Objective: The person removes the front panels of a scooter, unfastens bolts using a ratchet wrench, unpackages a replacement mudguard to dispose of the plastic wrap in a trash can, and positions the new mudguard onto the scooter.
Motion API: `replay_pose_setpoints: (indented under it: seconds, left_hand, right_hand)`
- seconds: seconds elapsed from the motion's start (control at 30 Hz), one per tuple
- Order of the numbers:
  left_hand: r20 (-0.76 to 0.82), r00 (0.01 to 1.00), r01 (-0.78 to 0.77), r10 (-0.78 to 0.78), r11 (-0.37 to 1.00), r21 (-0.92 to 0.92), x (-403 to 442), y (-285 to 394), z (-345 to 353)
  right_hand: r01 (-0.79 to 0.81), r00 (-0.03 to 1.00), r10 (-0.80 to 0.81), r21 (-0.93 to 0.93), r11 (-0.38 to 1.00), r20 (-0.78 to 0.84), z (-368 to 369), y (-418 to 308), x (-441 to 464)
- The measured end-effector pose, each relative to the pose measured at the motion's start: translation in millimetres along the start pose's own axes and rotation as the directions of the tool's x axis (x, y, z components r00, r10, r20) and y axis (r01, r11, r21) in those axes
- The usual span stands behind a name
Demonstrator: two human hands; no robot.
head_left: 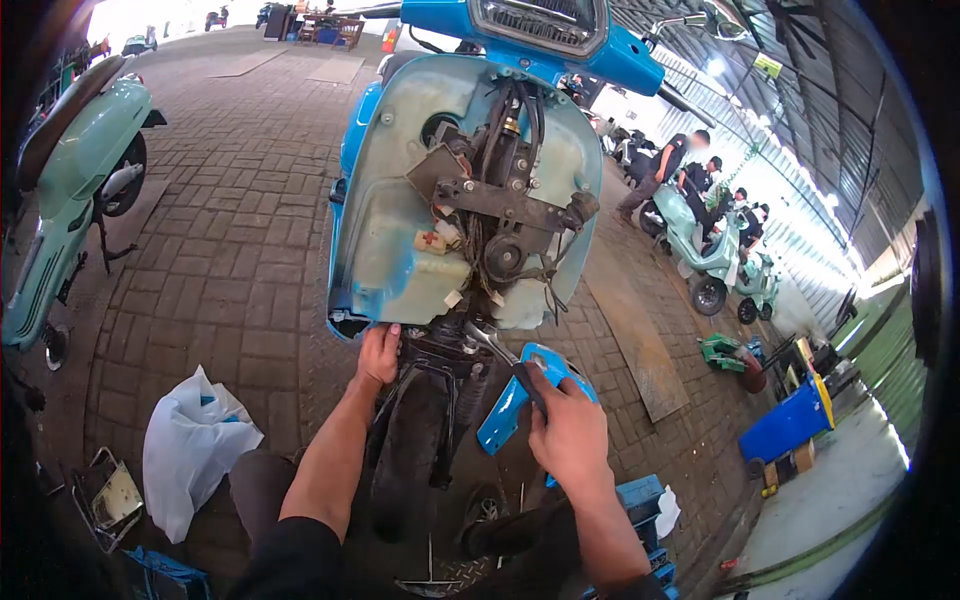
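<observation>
Straight ahead stands a blue scooter whose front shield is uncovered, with wiring, a horn and a dark metal bracket exposed. My right hand is closed around the dark handle of a wrench. Its curved silver head reaches the steering column just below the shield, above the front wheel. My left hand is closed at the shield's lower left edge, thumb up; what its fingers grip is hidden. Beneath the wrench lies a loose blue body panel, partly behind my right hand.
A white plastic bag sits on the brick floor at left, near a mint scooter. Low on the right is a blue toolbox. Farther off are a blue bin, more mint scooters and several people.
</observation>
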State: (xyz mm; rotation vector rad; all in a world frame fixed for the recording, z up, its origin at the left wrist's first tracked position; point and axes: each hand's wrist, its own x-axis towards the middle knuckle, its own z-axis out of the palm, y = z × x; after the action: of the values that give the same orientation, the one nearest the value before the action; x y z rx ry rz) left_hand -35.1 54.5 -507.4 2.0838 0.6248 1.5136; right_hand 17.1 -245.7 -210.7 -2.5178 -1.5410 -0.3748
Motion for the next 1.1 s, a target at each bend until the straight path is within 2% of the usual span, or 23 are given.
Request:
replay_pose_setpoints:
  seconds: [0.07, 0.17, 0.23, 0.27, 0.33, 0.37, 0.4, 0.47, 0.53, 0.6, 0.63, 0.67, 0.77, 0.8, 0.83, 0.87, 0.9, 0.93, 0.97, 1.0, 1.1]
  left_hand:
    - [-0.001, 1.0, -0.013, 0.013, 1.0, 0.011, 0, -4, 2]
    - [-0.018, 0.999, -0.041, 0.041, 0.999, 0.008, 0, -12, 8]
    - [0.122, 0.961, 0.264, -0.248, 0.954, -0.145, 4, -14, 8]
    - [0.125, 0.962, 0.262, -0.244, 0.953, -0.152, 2, -17, 9]
    - [-0.021, 1.0, -0.001, -0.001, 0.996, -0.091, -3, -25, 17]
    - [0.064, 0.989, 0.139, -0.132, 0.981, -0.138, -4, -32, 20]
    - [0.067, 0.99, 0.135, -0.126, 0.98, -0.148, -2, -26, 19]
    - [0.059, 0.966, 0.259, -0.252, 0.941, -0.218, 5, -6, 7]
    - [0.066, 0.963, 0.268, -0.26, 0.933, -0.239, 8, 3, 1]
    - [0.065, 0.96, 0.28, -0.272, 0.923, -0.263, 9, -1, 5]
    - [0.091, 0.97, 0.24, -0.225, 0.946, -0.217, 5, -11, 10]
    - [0.122, 0.976, 0.198, -0.179, 0.965, -0.169, 0, -20, 15]
    - [0.096, 0.98, 0.189, -0.173, 0.962, -0.198, 2, -11, 9]
    - [0.09, 0.982, 0.183, -0.168, 0.961, -0.206, 5, -5, 4]
    - [0.12, 0.964, 0.259, -0.236, 0.935, -0.243, 8, 0, 0]
    - [0.154, 0.941, 0.332, -0.3, 0.902, -0.276, 9, 3, -2]
    - [0.161, 0.941, 0.332, -0.297, 0.903, -0.274, 6, -2, 3]
    - [0.078, 0.975, 0.22, -0.208, 0.946, -0.239, 2, -10, 12]
    - [-0.006, 0.994, 0.108, -0.112, 0.975, -0.195, -2, -18, 19]
    - [-0.002, 0.994, 0.107, -0.109, 0.975, -0.193, -3, -22, 21]
    - [-0.055, 0.998, 0.028, -0.036, 0.988, -0.152, -3, -22, 18]
  right_hand:
    - [-0.003, 0.999, 0.005, -0.077, 0.997, 0.033, -7, -13, 5]
    - [0.072, 0.997, -0.07, -0.195, 0.978, 0.014, -16, -32, 15]
    - [0.098, 0.988, -0.06, -0.278, 0.956, 0.143, -21, -55, 25]
    - [0.092, 0.989, -0.053, -0.284, 0.954, 0.141, -17, -65, 29]
    - [0.164, 0.986, -0.154, -0.276, 0.947, 0.056, -3, -80, 35]
    - [0.155, 0.988, -0.144, -0.282, 0.947, 0.058, 4, -88, 35]
    - [0.134, 0.991, -0.132, -0.327, 0.935, 0.029, 10, -97, 35]
    - [0.11, 0.993, -0.12, -0.381, 0.918, -0.002, 10, -100, 35]
    - [0.118, 0.991, -0.092, -0.317, 0.941, 0.097, 1, -91, 33]
    - [0.128, 0.986, -0.082, -0.338, 0.933, 0.147, -12, -77, 29]
    - [0.137, 0.977, -0.07, -0.345, 0.929, 0.201, -18, -69, 25]
    - [0.142, 0.976, -0.071, -0.352, 0.925, 0.206, -20, -58, 22]
    - [0.085, 0.981, -0.032, -0.277, 0.957, 0.19, -19, -17, 18]
    - [0.104, 0.978, -0.065, -0.195, 0.975, 0.197, -20, -4, 18]
    - [0.12, 0.975, -0.096, -0.111, 0.987, 0.201, -20, 9, 18]
    - [0.113, 0.975, -0.09, -0.108, 0.988, 0.202, -17, 25, 21]
    - [0.18, 0.967, -0.172, -0.026, 0.983, 0.19, -13, 40, 25]
    - [0.246, 0.953, -0.252, 0.055, 0.968, 0.169, -12, 45, 28]
    - [0.231, 0.959, -0.227, -0.001, 0.973, 0.17, -11, 44, 25]
    - [0.228, 0.96, -0.225, 0.002, 0.974, 0.169, -14, 35, 25]
    - [0.072, 0.962, -0.003, -0.242, 0.968, 0.274, -28, -25, 22]
